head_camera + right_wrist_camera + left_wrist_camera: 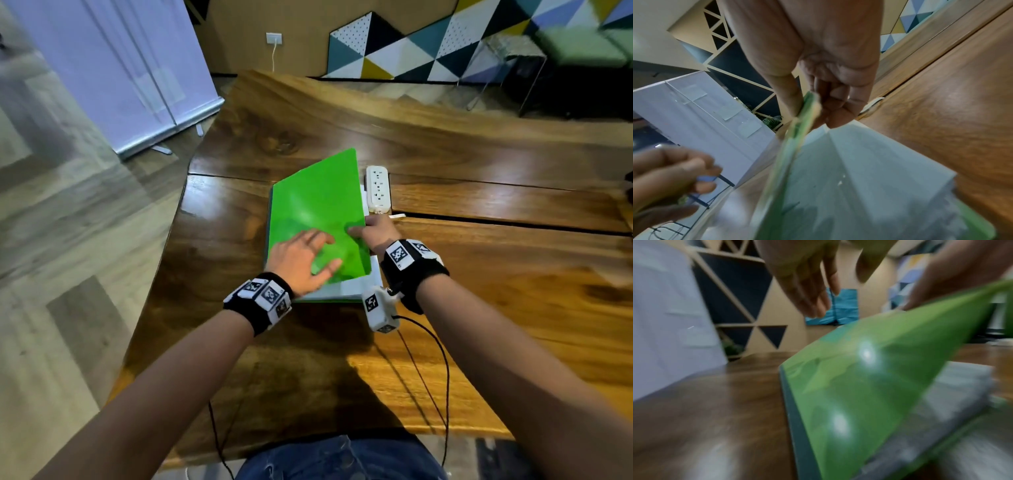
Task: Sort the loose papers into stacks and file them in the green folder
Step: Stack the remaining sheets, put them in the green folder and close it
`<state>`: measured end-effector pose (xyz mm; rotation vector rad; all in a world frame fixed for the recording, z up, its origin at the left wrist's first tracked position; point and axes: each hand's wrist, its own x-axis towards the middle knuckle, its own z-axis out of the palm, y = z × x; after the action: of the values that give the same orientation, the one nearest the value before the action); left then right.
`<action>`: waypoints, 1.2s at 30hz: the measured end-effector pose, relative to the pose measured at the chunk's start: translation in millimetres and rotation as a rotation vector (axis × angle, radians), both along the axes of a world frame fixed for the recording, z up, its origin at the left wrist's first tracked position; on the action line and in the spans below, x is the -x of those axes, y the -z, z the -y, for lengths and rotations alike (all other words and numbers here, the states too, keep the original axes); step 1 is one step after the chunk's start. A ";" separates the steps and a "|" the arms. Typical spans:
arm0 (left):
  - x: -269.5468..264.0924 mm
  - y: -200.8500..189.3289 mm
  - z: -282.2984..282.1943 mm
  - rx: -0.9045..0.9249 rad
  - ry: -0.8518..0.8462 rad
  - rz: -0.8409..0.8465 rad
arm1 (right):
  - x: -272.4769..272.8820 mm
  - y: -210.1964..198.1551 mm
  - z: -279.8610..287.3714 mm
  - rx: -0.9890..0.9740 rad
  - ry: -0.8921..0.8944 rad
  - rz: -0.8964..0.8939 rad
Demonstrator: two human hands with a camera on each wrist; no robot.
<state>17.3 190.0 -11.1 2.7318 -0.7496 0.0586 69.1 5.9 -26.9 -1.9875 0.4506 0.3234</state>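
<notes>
No text, brand name or number can be read in any of the views. The only signs are black-and-white square code markers on the wrist bands (262, 298) of both arms and on the small white camera block (376, 310) at the right wrist, and they carry no letters. The green folder (318, 219) has a plain cover without a label.

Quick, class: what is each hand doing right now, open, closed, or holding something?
Left hand: open, fingers spread over the green folder cover.
Right hand: pinching the edge of the folder cover, which is raised above the papers.
</notes>
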 end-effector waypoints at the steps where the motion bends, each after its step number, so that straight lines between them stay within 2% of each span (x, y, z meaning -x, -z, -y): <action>1: -7.5 3.5 -5.9 0.057 -0.083 -0.006 | 1.3 4.3 3.5 0.017 0.011 -0.017; 4: -40.7 27.8 -25.7 0.174 -0.457 -0.142 | 5.1 14.6 14.8 0.107 0.031 -0.072; 7: -66.5 55.5 -39.9 0.247 -0.845 -0.522 | 10.0 24.2 25.2 0.189 -0.019 -0.140; 9: -74.0 69.5 -42.2 0.301 -0.973 -0.744 | 13.4 32.5 30.2 0.239 -0.028 -0.179; 12: -80.0 82.1 -35.4 0.297 -0.965 -0.822 | 16.2 50.3 34.6 0.276 -0.005 -0.183; 16: -89.1 88.6 -31.3 0.324 -0.967 -0.826 | 17.9 69.5 37.3 -0.182 0.231 -0.152; 19: -93.1 91.7 -31.3 0.370 -1.006 -0.826 | 17.4 74.5 35.7 -0.359 0.269 -0.189; 24: -94.7 87.8 -21.5 0.398 -1.101 -0.835 | 12.6 87.4 34.3 -0.231 0.186 -0.152; 27: -96.6 84.3 -18.8 0.392 -1.162 -0.834 | 2.8 87.2 41.1 0.004 0.220 -0.146; 29: -97.2 83.2 -22.1 0.390 -1.189 -0.836 | -3.4 82.4 49.2 0.135 0.271 -0.220; 36: -94.9 82.3 -27.8 0.525 -1.145 -0.839 | -0.1 79.6 56.9 -0.152 0.280 -0.379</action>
<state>112.1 217.8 -93.4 1.9979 0.9196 -0.5138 69.3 -51.0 -106.6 -1.6894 0.9078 0.5415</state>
